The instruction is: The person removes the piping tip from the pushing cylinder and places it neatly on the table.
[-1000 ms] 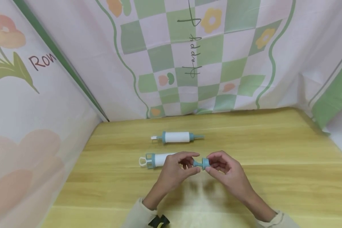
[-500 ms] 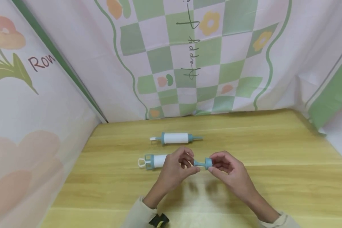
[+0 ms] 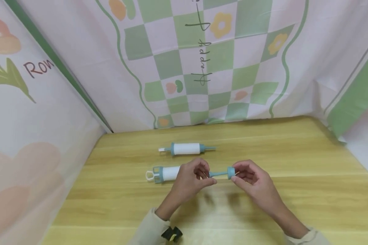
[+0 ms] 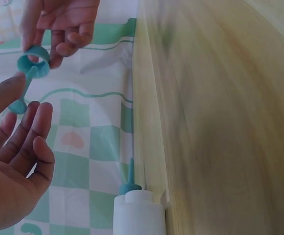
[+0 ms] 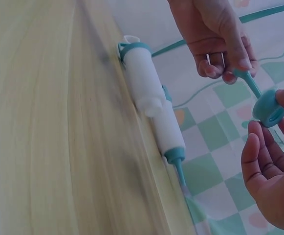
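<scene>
Above the table my left hand (image 3: 190,177) pinches the wide end of a thin teal nozzle (image 3: 219,174). My right hand (image 3: 255,180) grips a teal screw ring (image 3: 231,173) between thumb and fingers. The ring (image 4: 33,62) is at the far end of the nozzle's stem (image 4: 29,83) in the left wrist view, its hollow side facing the left hand. Behind the left hand lies a white tube (image 3: 170,173) with a teal framed end and a white loop handle (image 3: 151,175). Its other end is hidden in the head view; in the right wrist view a bare white neck (image 5: 151,107) shows there.
Farther back on the wooden table (image 3: 279,146) lies a second white tube (image 3: 186,148) with a teal nozzle fitted at its right end. A checked cloth curtain (image 3: 196,61) hangs along the back edge. Another curtain (image 3: 33,146) borders the left side.
My right hand has moved right with the ring, sliding it along the stem away from the left hand, so more stem shows. The left hand stays nearly in place; the head view shifts slightly.
</scene>
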A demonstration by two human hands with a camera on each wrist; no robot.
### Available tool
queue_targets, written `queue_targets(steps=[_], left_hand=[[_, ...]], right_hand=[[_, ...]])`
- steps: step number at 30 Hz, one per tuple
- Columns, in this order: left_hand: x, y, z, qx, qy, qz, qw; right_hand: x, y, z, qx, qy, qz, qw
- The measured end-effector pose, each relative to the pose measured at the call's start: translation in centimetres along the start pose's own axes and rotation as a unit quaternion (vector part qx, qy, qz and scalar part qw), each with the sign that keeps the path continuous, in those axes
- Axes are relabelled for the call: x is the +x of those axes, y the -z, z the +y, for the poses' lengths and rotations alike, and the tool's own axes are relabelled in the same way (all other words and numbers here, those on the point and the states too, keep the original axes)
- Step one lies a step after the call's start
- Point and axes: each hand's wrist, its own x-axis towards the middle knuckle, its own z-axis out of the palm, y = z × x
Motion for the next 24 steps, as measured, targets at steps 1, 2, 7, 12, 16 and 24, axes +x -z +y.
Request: queue_targets(steps=[1, 2, 7, 12, 16, 24], left_hand=[[0.0, 0.0, -0.1, 0.003, 0.004, 0.000, 1.0000], [0.0, 0.1, -0.2, 0.004, 0.009, 0.001, 1.0000], [0.3, 0.2, -0.8, 0.005, 0.016, -0.003, 0.9998], [0.8, 0.2, -1.3, 0.000, 0.002, -0.015, 0.9999], [1.3, 0.0, -1.5, 0.029, -0.004, -0.025, 0.9993], [2.8, -0.4, -2.2, 0.169, 0.006, -0.075, 0.9827]], right_hand=[[0.0, 0.3, 0.1, -0.008, -0.001, 0.001, 1.0000], [0.0, 0.6, 0.2, -0.015, -0.004, 0.001, 0.9999], [0.2, 2.3, 0.6, -0.066, -0.013, -0.010, 0.9976], [0.6, 3.6, 0.9, -0.127, -0.019, -0.028, 0.9913], [0.9, 4.4, 1.2, -0.184, -0.008, -0.032, 0.9823], [1.8, 5.2, 2.4, -0.252, 0.014, -0.032, 0.9671]])
